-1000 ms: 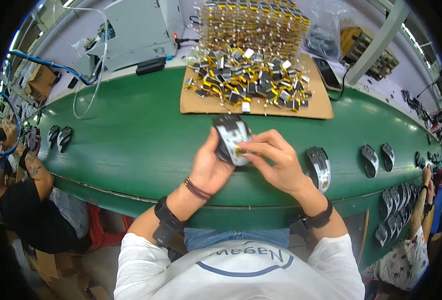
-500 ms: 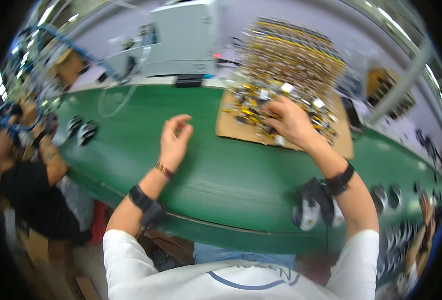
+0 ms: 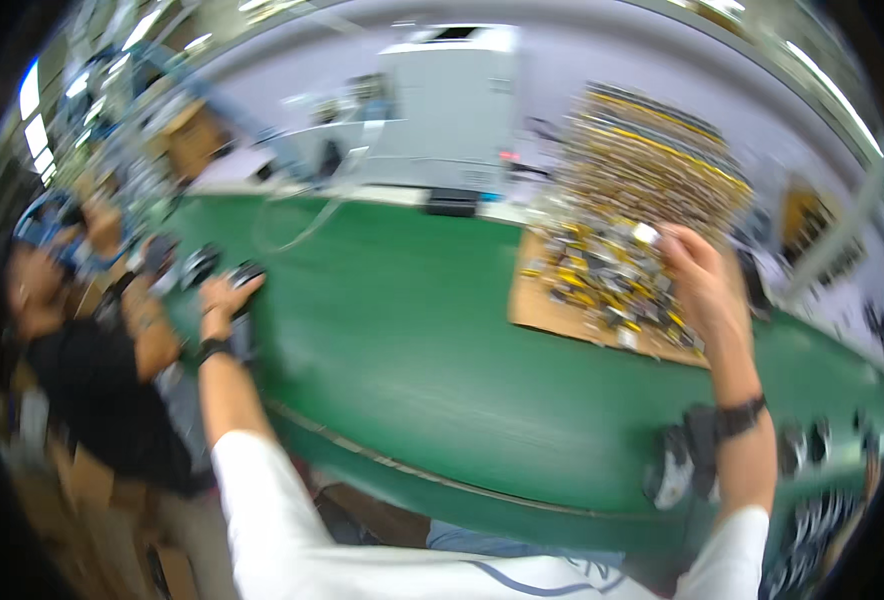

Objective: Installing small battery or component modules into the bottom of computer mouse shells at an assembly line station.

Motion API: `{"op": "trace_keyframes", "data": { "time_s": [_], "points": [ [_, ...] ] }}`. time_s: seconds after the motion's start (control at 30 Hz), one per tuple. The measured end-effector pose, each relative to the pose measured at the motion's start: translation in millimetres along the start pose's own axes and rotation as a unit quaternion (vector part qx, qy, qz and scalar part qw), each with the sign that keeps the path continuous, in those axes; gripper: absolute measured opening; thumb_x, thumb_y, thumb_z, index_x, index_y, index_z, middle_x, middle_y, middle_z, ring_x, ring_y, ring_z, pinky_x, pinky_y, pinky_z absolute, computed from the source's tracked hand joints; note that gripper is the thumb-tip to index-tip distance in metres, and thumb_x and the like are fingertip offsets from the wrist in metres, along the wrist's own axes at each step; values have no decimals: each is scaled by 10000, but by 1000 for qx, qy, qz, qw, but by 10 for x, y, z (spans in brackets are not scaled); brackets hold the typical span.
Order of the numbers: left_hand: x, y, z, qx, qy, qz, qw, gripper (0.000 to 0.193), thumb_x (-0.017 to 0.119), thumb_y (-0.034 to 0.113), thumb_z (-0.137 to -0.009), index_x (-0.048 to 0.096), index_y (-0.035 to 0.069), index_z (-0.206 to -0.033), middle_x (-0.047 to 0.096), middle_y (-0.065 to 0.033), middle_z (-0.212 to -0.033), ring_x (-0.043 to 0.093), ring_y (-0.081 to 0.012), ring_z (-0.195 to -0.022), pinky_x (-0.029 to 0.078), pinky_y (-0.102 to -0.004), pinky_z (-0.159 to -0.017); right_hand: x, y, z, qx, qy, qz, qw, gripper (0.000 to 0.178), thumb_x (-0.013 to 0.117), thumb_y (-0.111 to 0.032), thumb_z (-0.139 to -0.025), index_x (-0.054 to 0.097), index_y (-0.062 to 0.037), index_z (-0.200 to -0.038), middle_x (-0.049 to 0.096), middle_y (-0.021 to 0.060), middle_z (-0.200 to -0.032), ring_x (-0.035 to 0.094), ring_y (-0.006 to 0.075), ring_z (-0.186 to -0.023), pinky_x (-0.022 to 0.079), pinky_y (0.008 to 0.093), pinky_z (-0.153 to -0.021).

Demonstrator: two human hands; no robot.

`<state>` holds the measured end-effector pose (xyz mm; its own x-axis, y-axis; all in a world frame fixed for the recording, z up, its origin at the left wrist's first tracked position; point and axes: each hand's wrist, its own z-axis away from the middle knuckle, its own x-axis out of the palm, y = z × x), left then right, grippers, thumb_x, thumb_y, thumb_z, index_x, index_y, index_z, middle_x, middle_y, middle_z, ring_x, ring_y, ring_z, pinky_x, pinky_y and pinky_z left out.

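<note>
Along the far left of the long green worktable (image 3: 412, 360), in the blurred head view, the person's left hand (image 3: 226, 298) is resting over a dark, rounded mouse-shaped shell (image 3: 248, 271), its fingers lying partly spread across it; the blur is hiding whether they are gripping it. A second dark rounded shell (image 3: 200, 263) is sitting just beside it, near a co-worker in a black shirt (image 3: 107, 390). To the right, the person's right hand (image 3: 698, 272) is hovering at a heap of small flat silver and black pieces with yellow bands (image 3: 597, 280), which is lying on a brown cardboard sheet (image 3: 537, 308). Its fingers are curling partway, the tips staying blurred beside one whitish-silver piece (image 3: 645, 233), so I am not managing to tell whether they are holding anything. Behind the heap, a tall layered stack with yellow stripes (image 3: 652, 150) is standing. Nearer the right forearm, a black-and-white rounded shell (image 3: 673, 468) is lying by the table's front edge, while a pale grey boxy machine (image 3: 447, 120) is standing at the back.
</note>
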<state>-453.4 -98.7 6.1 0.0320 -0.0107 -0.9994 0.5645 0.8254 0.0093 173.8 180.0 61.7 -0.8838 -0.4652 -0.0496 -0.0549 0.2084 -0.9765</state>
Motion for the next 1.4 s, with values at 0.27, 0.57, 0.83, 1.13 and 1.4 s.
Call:
{"op": "trace_keyframes", "data": {
  "time_s": [0.27,0.57,0.83,1.13,1.4],
  "points": [
    [-71,1009,928,193,101,216,952,724,815,436,-654,464,-24,-1089,589,-245,-1023,594,-383,-934,474,-413,-827,158,-286,500,77,-63,-214,972,135,698,-131,-857,661,-39,-950,676,47,-895,642,128,-853,505,241,-784],
    [-331,2954,2947,405,-151,636,639,380,634,111,-885,580,29,-1252,548,-81,-1271,484,-149,-1173,372,-283,-1008,202,-262,1205,81,-83,-249,962,153,662,-178,-890,636,-45,-961,632,5,-815,591,92,-755,465,241,-719],
    [-367,3321,3580,538,104,521,655,204,744,73,-759,738,157,-944,488,-142,-1223,494,-303,-1151,413,-378,-956,329,-170,1465,176,-145,-296,927,172,645,-183,-893,633,-26,-962,586,-8,-819,553,76,-714,460,235,-683],
    [-41,3670,3999,459,-8,638,618,135,695,211,-819,646,96,-869,458,-155,-1187,494,-314,-1115,407,-382,-942,210,-48,1869,-162,143,176,961,54,603,-27,-899,606,26,-887,525,20,-842,470,78,-726,366,199,-626],
    [155,3655,3898,423,-28,669,611,117,713,223,-816,676,128,-872,472,-160,-1173,469,-311,-1163,400,-370,-974,355,-46,1805,-144,139,253,946,13,611,-24,-880,615,-12,-879,499,3,-798,406,74,-664,310,204,-562]
  ]
}}
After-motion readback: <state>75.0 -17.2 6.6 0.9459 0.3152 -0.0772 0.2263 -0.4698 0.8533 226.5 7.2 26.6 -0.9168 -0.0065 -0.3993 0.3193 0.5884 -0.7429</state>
